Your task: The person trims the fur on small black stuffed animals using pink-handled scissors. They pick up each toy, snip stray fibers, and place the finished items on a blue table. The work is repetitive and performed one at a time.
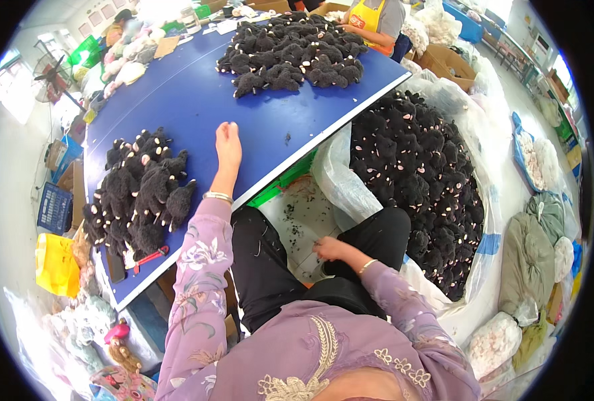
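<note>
My left hand (228, 142) reaches over the blue table (196, 100), its fingers curled together. Nothing can be made out in it. To its left lies a heap of black plush toys (140, 190) with small pale pink parts. Down by my right thigh, my right hand (330, 248) is closed with the fingertips pressed together; whatever is between them is too small to name. A second pile of black plush toys (290, 53) covers the far part of the table. Right of my knees, a large white sack (343, 177) holds many more black plush toys (417, 180).
A red-handled tool (151, 258) and a dark flat object (115, 267) lie at the table's near left corner. Dark fluff (295, 230) is scattered on the floor between my knees. Across the table stands a person in a yellow apron (367, 23). Stuffed bags (527, 267) line the right side.
</note>
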Demonstrator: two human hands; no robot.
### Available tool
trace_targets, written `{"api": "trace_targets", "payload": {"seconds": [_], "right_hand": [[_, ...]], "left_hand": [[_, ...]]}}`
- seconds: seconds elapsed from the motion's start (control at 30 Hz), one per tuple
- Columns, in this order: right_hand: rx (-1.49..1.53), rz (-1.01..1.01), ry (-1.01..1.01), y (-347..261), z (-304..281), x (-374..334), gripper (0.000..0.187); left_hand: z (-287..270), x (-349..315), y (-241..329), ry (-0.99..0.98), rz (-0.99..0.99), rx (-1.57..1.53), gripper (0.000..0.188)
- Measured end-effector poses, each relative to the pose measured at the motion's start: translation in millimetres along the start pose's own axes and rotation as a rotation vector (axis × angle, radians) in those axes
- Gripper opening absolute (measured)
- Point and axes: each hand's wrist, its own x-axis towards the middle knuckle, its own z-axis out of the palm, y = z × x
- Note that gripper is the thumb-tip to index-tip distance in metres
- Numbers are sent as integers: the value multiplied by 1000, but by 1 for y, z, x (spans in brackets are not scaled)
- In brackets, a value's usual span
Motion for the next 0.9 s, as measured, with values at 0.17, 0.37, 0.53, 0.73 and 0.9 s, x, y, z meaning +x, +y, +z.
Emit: {"api": "trace_targets", "payload": {"seconds": [0.17, 0.37, 0.53, 0.73, 0.9], "right_hand": [[354, 162, -339, -11, 86, 37, 26], [854, 521, -795, -63, 51, 54, 28], [1079, 576, -868, -67, 64, 68, 28], [1256, 629, -866, -38, 58, 77, 27], [1300, 689, -807, 2, 43, 85, 26]], "left_hand": [[-42, -46, 23, -347, 269, 380, 57], [-60, -37, 28, -514, 180, 171, 43], [-67, -38, 34, -579, 11, -25, 18], [-92, -45, 56, -507, -211, 82, 18], [-99, -45, 57, -569, -310, -129, 19]]}}
